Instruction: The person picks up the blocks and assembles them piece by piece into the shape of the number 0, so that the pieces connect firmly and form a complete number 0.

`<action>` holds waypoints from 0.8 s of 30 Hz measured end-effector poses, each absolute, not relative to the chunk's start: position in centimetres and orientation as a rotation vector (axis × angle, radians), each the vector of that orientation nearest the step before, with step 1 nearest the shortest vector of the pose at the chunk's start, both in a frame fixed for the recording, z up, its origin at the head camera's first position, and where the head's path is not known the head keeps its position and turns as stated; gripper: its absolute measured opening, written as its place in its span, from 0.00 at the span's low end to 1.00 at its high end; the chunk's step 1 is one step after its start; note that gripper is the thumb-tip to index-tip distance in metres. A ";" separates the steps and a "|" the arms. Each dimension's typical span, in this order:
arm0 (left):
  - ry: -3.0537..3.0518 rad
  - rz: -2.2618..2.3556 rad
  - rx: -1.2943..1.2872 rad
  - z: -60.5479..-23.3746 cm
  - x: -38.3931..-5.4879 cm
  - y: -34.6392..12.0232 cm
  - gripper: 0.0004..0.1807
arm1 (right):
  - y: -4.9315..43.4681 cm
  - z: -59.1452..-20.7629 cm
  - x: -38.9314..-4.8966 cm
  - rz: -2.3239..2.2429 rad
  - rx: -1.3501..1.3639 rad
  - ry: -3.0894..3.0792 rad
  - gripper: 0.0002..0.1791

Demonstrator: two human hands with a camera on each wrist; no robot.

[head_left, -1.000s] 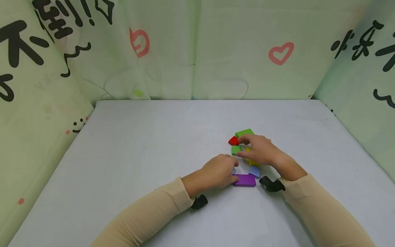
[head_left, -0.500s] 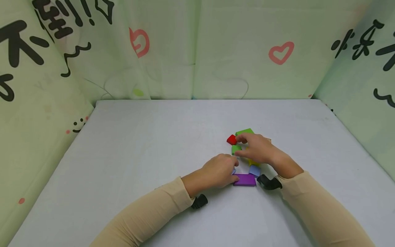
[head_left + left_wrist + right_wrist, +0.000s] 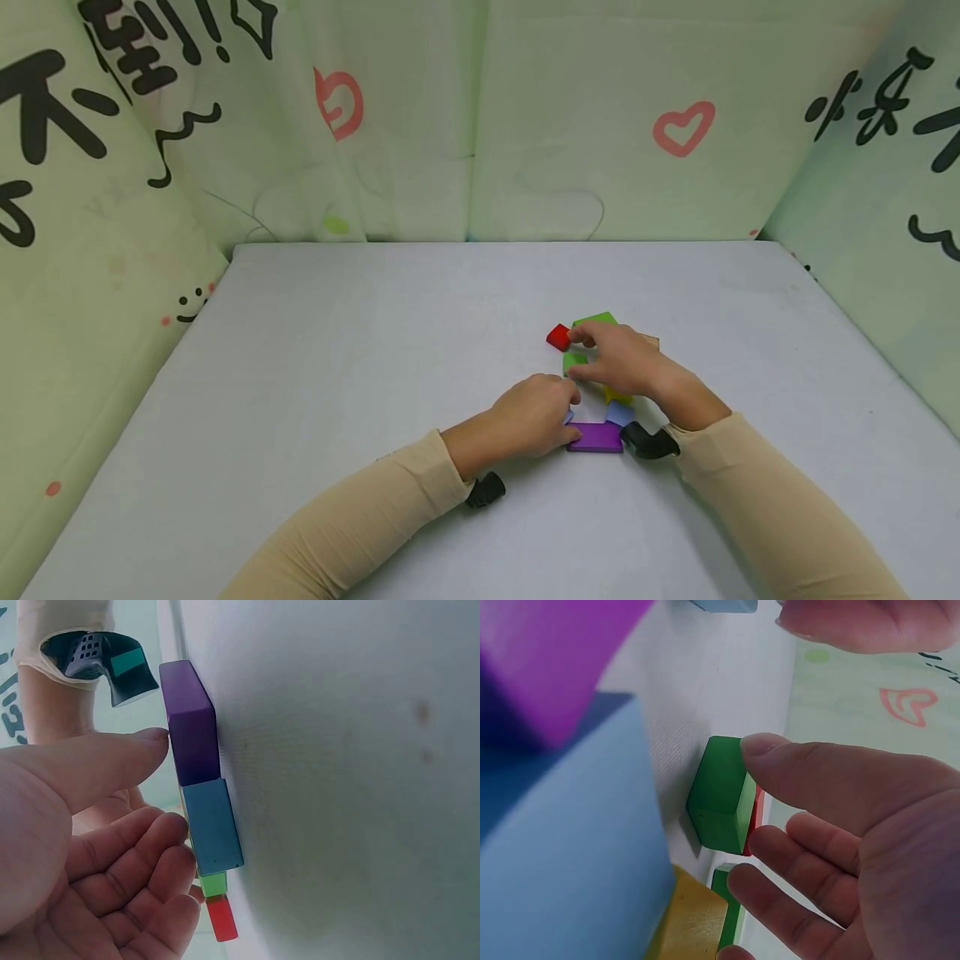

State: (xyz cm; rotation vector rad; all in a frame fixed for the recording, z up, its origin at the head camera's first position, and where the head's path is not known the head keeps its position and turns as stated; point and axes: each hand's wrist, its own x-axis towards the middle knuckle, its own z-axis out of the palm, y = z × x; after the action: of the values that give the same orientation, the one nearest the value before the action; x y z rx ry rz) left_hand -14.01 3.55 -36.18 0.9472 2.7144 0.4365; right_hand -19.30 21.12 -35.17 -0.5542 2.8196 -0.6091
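In the head view my left hand (image 3: 529,416) rests beside a purple block (image 3: 597,438), its thumb against that block. The left wrist view shows its loosely bent fingers at a blue block (image 3: 214,826). My right hand (image 3: 625,360) reaches over the other blocks. Its thumb touches a small green block (image 3: 721,780), and a fingertip is at the red block (image 3: 557,337) in the head view. Beneath and around this hand are a yellow block (image 3: 618,396), a second blue block (image 3: 619,414) and a longer green block (image 3: 596,318).
All the blocks lie on a white table (image 3: 360,350). A plain wood-coloured piece (image 3: 651,341) shows partly behind the right hand. Pale green printed curtains (image 3: 420,125) stand around the back and sides. Black wrist cameras (image 3: 486,490) hang below both sleeves.
My right hand has shifted slightly left. The red block has moved left and a little back, turning as it went, away from the small green block. My left hand has stayed in place.
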 end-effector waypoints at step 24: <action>2.715 0.441 0.930 -36.2 -14.0 3.6 0.22 | 21.7 -35.3 -19.2 -0.582 -0.498 2.846 0.23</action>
State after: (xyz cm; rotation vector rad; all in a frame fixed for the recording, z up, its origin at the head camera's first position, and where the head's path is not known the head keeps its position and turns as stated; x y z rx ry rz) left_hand -14.01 3.58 -36.24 0.9303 2.7148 0.4408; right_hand -19.19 21.68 -35.27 -0.4983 2.8459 -0.5816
